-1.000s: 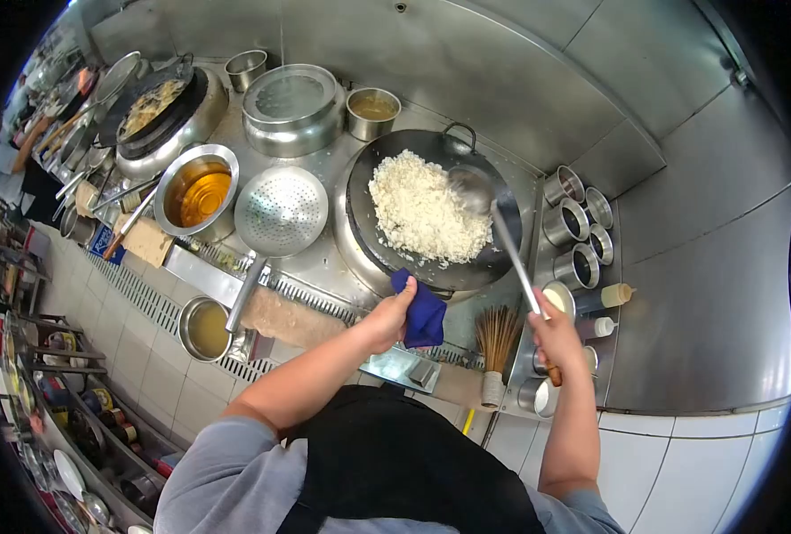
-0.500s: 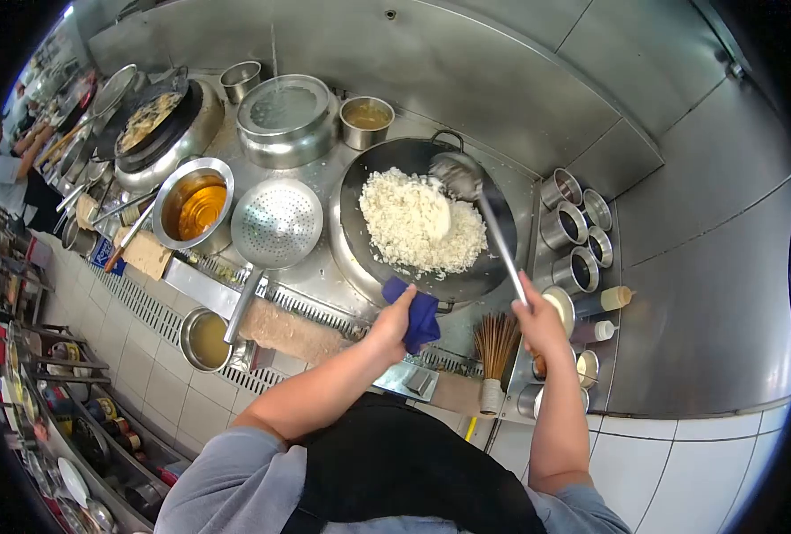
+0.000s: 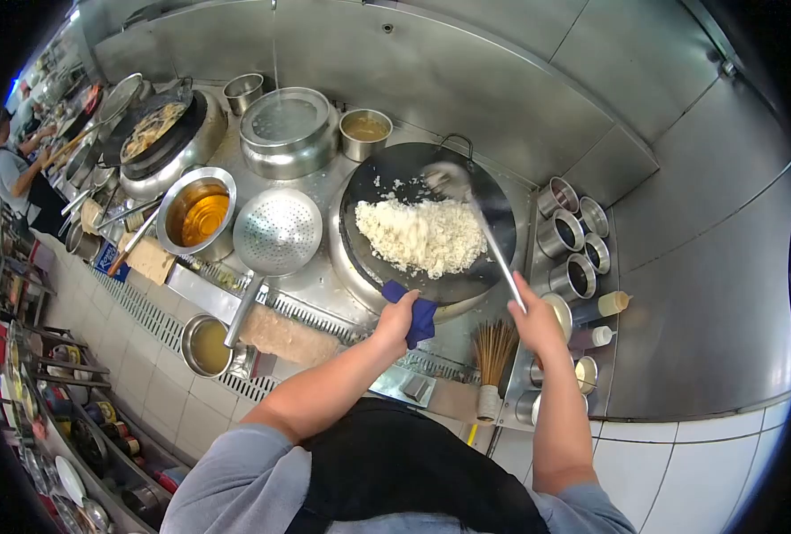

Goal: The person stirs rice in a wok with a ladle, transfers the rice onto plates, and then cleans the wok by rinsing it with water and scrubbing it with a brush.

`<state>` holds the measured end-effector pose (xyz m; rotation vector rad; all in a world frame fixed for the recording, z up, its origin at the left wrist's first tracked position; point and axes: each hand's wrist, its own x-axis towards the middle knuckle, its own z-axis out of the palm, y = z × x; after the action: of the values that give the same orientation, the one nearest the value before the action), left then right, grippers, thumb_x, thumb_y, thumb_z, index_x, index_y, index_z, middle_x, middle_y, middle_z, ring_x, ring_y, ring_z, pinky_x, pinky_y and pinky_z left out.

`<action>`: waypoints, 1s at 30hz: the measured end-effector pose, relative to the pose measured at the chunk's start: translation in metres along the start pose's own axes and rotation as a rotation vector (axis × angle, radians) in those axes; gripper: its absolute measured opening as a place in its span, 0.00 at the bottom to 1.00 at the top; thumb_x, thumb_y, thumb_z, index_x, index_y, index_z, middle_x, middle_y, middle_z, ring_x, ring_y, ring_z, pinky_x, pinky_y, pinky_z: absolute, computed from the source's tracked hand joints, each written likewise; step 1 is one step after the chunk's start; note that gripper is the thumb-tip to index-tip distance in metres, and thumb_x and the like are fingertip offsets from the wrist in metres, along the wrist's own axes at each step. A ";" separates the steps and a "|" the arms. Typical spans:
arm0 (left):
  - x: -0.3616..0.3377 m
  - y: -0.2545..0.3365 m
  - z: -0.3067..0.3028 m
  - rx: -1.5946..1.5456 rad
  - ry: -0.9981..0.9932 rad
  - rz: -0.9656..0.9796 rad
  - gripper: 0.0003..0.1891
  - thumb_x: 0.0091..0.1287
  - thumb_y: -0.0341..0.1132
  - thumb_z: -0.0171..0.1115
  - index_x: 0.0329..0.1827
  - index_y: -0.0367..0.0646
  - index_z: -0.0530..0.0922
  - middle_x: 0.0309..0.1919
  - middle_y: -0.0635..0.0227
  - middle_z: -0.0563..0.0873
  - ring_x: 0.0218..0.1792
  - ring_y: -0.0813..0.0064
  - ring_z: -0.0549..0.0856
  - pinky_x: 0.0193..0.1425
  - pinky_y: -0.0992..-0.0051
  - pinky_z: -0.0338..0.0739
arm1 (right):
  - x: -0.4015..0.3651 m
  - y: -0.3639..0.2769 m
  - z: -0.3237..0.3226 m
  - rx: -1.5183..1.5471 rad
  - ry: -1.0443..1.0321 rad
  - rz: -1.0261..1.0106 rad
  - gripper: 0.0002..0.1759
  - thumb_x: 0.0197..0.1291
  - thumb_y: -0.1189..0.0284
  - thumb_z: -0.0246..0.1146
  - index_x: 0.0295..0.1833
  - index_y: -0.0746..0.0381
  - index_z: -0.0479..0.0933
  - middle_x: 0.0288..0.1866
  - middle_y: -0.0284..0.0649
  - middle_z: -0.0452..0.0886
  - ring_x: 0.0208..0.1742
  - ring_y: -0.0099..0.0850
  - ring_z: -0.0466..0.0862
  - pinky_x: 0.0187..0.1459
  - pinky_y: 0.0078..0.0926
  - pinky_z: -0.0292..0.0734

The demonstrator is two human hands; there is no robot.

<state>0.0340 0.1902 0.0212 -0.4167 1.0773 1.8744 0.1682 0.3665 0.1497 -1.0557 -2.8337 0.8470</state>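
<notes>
A steel tabletop (image 3: pixel 314 283) carries a wok (image 3: pixel 385 171); inside it lies white rice (image 3: pixel 418 235). A ladle (image 3: pixel 492 246) slants over the wok's right side, the right hand (image 3: pixel 540 327) curling its fingers round the handle. By the wok's near rim, the left hand (image 3: pixel 396 320) pinches a blue cloth (image 3: pixel 423 315).

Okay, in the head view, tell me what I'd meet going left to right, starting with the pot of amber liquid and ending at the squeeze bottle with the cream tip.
Pot of amber liquid → perforated strainer → white rice → right hand → squeeze bottle.
</notes>
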 end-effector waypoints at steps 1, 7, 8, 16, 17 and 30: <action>0.000 0.001 -0.001 0.004 0.000 0.003 0.15 0.68 0.41 0.57 0.41 0.35 0.75 0.30 0.65 0.81 0.27 0.73 0.82 0.31 0.72 0.78 | 0.013 -0.007 0.001 -0.018 0.045 0.088 0.31 0.63 0.70 0.59 0.72 0.46 0.62 0.55 0.55 0.79 0.55 0.43 0.81 0.55 0.33 0.73; 0.020 -0.004 -0.010 0.075 -0.056 0.017 0.14 0.68 0.41 0.56 0.42 0.37 0.76 0.30 0.64 0.83 0.26 0.70 0.83 0.29 0.70 0.80 | 0.063 -0.004 0.101 0.111 -0.062 -0.004 0.33 0.63 0.65 0.57 0.74 0.44 0.58 0.41 0.57 0.82 0.32 0.45 0.84 0.34 0.39 0.79; 0.021 -0.003 -0.010 0.071 -0.044 0.001 0.14 0.68 0.42 0.56 0.41 0.38 0.76 0.30 0.64 0.83 0.26 0.70 0.83 0.29 0.70 0.80 | 0.040 -0.015 0.082 0.116 -0.060 0.007 0.33 0.63 0.65 0.57 0.74 0.44 0.58 0.41 0.57 0.82 0.32 0.45 0.84 0.34 0.39 0.79; 0.014 0.012 -0.025 0.007 -0.033 -0.037 0.12 0.68 0.42 0.58 0.41 0.41 0.76 0.31 0.65 0.84 0.28 0.70 0.83 0.31 0.70 0.80 | -0.093 0.044 0.026 -0.468 0.059 -0.052 0.38 0.62 0.66 0.58 0.75 0.36 0.52 0.28 0.51 0.80 0.29 0.51 0.81 0.33 0.48 0.75; 0.010 0.015 -0.027 -0.045 -0.067 -0.095 0.12 0.67 0.41 0.58 0.41 0.41 0.76 0.32 0.65 0.84 0.28 0.69 0.84 0.32 0.70 0.81 | -0.099 0.060 0.032 -0.459 0.055 -0.048 0.38 0.62 0.66 0.58 0.75 0.36 0.52 0.28 0.51 0.80 0.29 0.51 0.81 0.33 0.48 0.75; -0.037 0.010 0.001 -0.024 0.041 0.050 0.05 0.61 0.31 0.52 0.38 0.40 0.71 0.27 0.62 0.81 0.25 0.66 0.80 0.26 0.67 0.76 | -0.194 -0.005 -0.036 -0.346 -0.267 -0.014 0.30 0.66 0.64 0.55 0.72 0.35 0.58 0.26 0.52 0.79 0.28 0.52 0.81 0.32 0.50 0.76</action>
<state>0.0455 0.1686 0.0509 -0.4477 1.1026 1.9317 0.3218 0.2636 0.2175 -1.0149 -3.2983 0.5421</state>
